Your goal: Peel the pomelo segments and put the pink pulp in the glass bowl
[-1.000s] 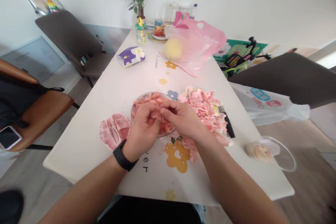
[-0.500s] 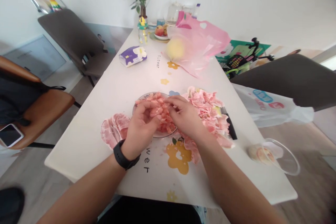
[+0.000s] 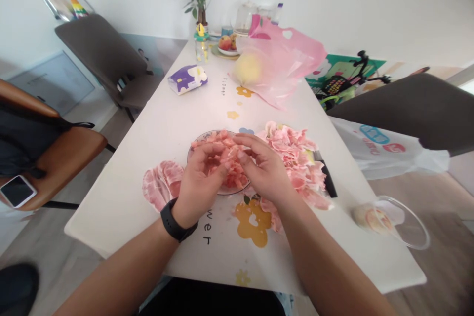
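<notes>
Both my hands are over a plate heaped with peeled red pomelo flesh. My left hand, with a black band at the wrist, curls its fingers and thumb around a piece of the flesh. Fingers and thumb of my right hand pinch at the same piece from the other side. Where exactly the fingertips meet it is partly hidden. Left of the plate lie unpeeled pomelo segments in their pale skin. A pile of pink membrane scraps spreads to the right, beside my right hand.
A knife with a black handle lies by the scraps. Near the right edge stands a clear plastic container. Farther back are a tissue pack, a pink plastic bag with a yellow fruit, a plate of fruit and a potted plant.
My right hand's fingers have spread slightly and its thumb has shifted on the piece between my hands. My left hand stays nearly in place.
</notes>
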`<state>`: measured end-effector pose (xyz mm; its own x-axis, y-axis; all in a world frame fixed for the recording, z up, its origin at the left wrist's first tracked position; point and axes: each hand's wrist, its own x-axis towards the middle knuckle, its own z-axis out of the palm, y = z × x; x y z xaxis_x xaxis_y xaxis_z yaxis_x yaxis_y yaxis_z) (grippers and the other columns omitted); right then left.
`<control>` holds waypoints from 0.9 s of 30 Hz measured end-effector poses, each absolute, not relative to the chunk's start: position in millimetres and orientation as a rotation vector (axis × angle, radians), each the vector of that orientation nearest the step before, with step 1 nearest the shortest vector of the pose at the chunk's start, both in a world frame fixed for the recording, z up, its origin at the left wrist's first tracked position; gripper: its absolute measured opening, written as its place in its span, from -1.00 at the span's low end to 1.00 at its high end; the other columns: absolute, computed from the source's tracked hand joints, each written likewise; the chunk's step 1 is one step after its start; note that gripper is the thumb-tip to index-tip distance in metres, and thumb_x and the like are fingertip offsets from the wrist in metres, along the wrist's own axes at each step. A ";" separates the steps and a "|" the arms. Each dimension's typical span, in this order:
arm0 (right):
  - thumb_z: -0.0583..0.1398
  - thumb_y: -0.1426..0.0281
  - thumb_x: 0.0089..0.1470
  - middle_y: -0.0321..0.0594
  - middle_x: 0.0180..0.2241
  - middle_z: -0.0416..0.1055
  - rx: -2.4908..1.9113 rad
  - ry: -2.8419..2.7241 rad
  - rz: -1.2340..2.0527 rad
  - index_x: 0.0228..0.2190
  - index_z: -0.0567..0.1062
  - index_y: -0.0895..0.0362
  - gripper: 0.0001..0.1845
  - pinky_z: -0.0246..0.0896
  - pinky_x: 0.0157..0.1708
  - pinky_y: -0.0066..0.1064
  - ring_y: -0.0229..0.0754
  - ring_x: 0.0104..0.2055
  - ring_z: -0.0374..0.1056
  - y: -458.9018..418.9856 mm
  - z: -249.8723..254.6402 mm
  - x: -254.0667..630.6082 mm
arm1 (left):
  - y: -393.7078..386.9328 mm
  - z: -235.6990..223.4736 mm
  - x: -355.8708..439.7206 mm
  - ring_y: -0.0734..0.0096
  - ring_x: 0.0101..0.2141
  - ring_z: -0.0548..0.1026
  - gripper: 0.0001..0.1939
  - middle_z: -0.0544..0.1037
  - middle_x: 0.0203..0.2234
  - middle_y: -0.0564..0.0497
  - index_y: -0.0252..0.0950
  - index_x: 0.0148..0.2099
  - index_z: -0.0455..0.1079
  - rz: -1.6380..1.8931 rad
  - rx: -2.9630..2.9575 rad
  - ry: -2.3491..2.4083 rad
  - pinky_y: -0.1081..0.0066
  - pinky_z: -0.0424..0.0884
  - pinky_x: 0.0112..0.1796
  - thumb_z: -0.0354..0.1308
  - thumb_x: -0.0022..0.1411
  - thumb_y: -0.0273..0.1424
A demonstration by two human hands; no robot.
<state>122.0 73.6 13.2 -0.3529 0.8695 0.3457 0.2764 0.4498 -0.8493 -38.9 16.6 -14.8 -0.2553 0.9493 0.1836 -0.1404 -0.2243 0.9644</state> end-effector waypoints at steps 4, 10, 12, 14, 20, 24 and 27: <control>0.29 0.31 0.26 -0.17 -0.02 0.65 -0.931 -1.712 1.245 0.00 0.64 -0.02 -0.71 0.51 0.05 -0.10 -0.06 0.00 0.58 67.5 17.2 122.3 | 16.3 -18.2 -37.9 0.34 -0.06 0.58 -0.77 0.59 0.01 -0.07 -0.20 -0.03 0.50 1.655 1.165 1.177 0.31 0.54 -0.03 0.40 0.31 -0.34; 0.32 0.23 0.25 -0.23 -0.22 0.67 -0.900 -1.599 1.383 -0.19 0.64 0.02 -0.84 0.53 -0.10 -0.22 -0.15 -0.17 0.58 68.5 18.5 121.9 | 15.6 -16.0 -37.0 0.29 -0.05 0.61 -0.75 0.61 0.00 -0.09 -0.17 0.05 0.52 1.656 1.314 1.115 0.26 0.57 -0.02 0.37 0.34 -0.37; 0.32 0.24 0.26 -0.23 -0.18 0.66 -0.906 -1.659 1.327 -0.18 0.65 0.01 -0.84 0.52 -0.11 -0.24 -0.16 -0.16 0.57 68.9 16.3 123.4 | 15.2 -14.0 -38.6 0.27 -0.01 0.59 -0.79 0.63 -0.02 -0.08 -0.14 0.05 0.55 1.677 1.402 1.204 0.20 0.55 0.05 0.32 0.38 -0.37; 0.31 0.27 0.27 -0.20 -0.12 0.63 -0.926 -1.779 1.170 -0.17 0.64 0.01 -0.86 0.49 -0.12 -0.25 -0.15 -0.12 0.55 68.5 13.8 124.9 | 14.9 -12.3 -40.5 0.24 0.06 0.56 -0.83 0.64 -0.04 -0.05 -0.12 0.02 0.58 1.702 1.502 1.276 0.14 0.50 0.14 0.30 0.40 -0.39; 0.27 0.40 0.31 -0.17 -0.14 0.59 -0.904 -1.960 0.694 -0.11 0.62 0.02 -0.85 0.46 -0.22 -0.31 -0.15 -0.15 0.51 62.5 17.7 125.8 | 15.0 -15.3 -40.3 0.25 0.16 0.57 -0.76 0.65 0.09 -0.02 -0.06 0.10 0.59 1.688 1.496 1.191 0.09 0.47 0.24 0.22 0.47 -0.42; 0.26 0.43 0.31 -0.20 -0.21 0.62 -0.909 -1.994 0.597 -0.17 0.65 0.02 -0.86 0.47 -0.12 -0.28 -0.14 -0.15 0.54 59.4 23.5 126.2 | 14.8 -17.1 -39.4 0.27 0.14 0.59 -0.76 0.67 0.05 -0.01 -0.07 0.09 0.60 1.718 1.621 1.244 0.11 0.49 0.23 0.23 0.46 -0.44; 0.26 0.45 0.30 -0.21 -0.21 0.65 -0.922 -1.998 0.599 -0.20 0.67 0.04 -0.84 0.47 -0.11 -0.31 -0.16 -0.17 0.56 59.4 25.6 127.8 | 14.3 -15.8 -40.2 0.28 0.13 0.59 -0.74 0.67 0.05 -0.01 -0.08 0.08 0.61 1.718 1.749 1.316 0.11 0.49 0.23 0.23 0.45 -0.48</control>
